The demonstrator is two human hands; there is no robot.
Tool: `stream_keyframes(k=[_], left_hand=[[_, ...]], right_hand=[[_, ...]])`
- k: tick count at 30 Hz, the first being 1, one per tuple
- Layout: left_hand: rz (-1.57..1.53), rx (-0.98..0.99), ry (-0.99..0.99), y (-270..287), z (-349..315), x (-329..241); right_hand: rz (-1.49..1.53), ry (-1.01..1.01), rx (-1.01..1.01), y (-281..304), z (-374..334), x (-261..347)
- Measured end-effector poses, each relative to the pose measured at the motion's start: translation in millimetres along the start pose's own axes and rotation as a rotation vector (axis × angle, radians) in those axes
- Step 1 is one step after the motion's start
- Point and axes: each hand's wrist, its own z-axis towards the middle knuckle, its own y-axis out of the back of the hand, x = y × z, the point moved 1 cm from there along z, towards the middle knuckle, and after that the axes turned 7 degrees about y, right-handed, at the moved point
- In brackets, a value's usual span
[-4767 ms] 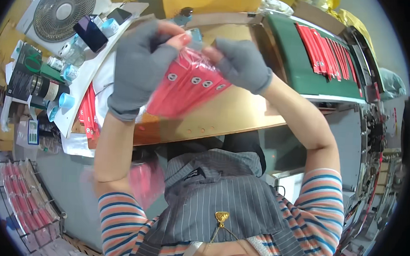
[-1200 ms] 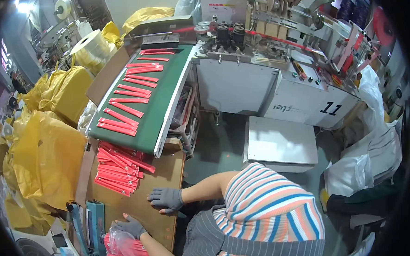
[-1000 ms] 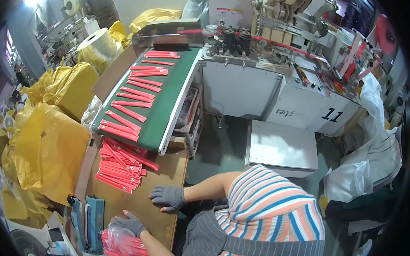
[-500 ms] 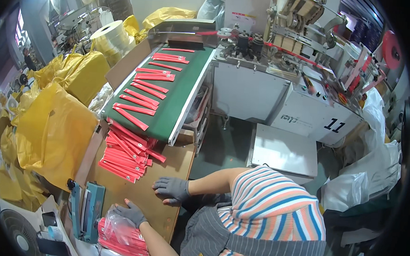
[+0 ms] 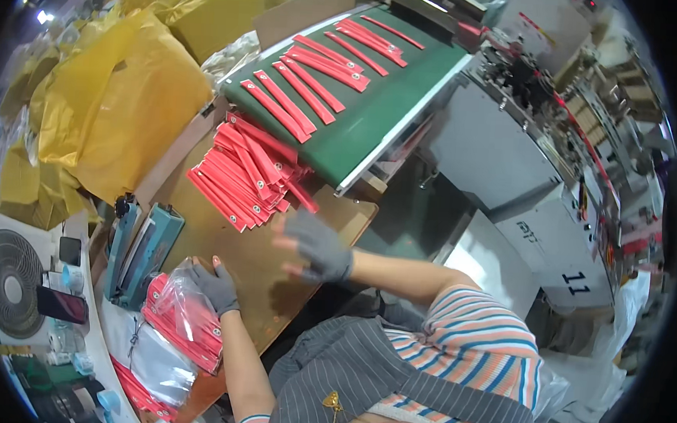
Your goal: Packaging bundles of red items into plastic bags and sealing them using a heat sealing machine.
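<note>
The blurred right hand [image 5: 317,249] was open near slim red packets [image 5: 237,177]; the left hand [image 5: 216,288] touched a crumpled clear plastic bag [image 5: 181,301], whether gripping it I could not tell.

Clearest print by far was a bold black number [image 5: 577,283] around 3:30 from mid-view, on the front of a white machine cabinet [image 5: 552,259]. Some smaller dark lettering [image 5: 531,231] sat on that same cabinet, pretty much at 3 o'clock. Up at 1:30, a pale panel [image 5: 525,41] had a red label strip, too blurry to read. The red packets [image 5: 237,177] at 10 o'clock carried tiny round black-and-white emblems [image 5: 260,184], way too small to make out.
</note>
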Motion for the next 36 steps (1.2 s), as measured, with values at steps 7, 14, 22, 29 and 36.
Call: stream_keyframes(k=[7, 14, 22, 29, 36], left_hand=[[0.015, 0.0, 0.028, 15, -4, -15], [-0.036, -0.045, 0.038, 28, -9, -10], [-0.345, 0.076, 0.26, 2, 35, -41], [-0.457, 0.185, 0.423, -66, 91, -112], [-0.79, 0.236, 0.408, -47, 83, -118]], right_hand=[[-0.661, -0.348, -0.254, 152, 67, -251], [-1.001, -1.318, 0.066, 236, 63, -363], [-0.496, -0.45, 0.438, 95, 108, -267], [-0.444, -0.385, 0.447, -56, 122, -127], [-0.246, -1.152, 0.437, -80, 102, -199]])
